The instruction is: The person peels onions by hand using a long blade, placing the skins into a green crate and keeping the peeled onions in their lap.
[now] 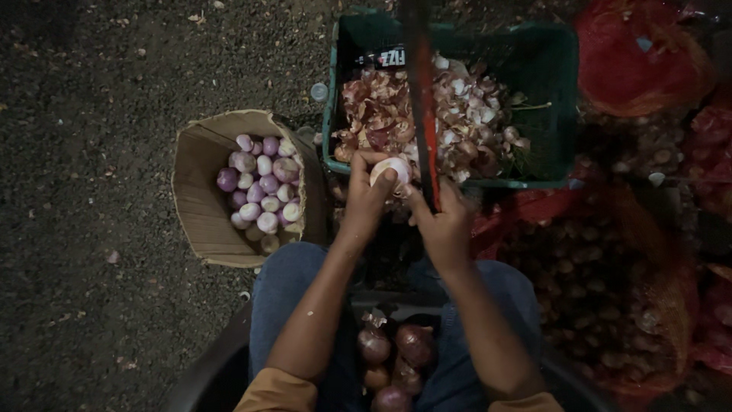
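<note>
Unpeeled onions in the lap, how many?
4 visible: unpeeled onions sit between the knees, two on top at left and right, one mid, one bottom. More may be hidden.

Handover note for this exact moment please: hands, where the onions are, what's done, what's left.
Left hand: grips a pale, mostly peeled onion.
Right hand: closed beside it at an upright dark blade with a red edge; exact grip unclear.
Done: peeled onions fill the cardboard box; skins lie in the green crate.
Left: unpeeled onions between the knees, plus red mesh sacks at right.
</note>
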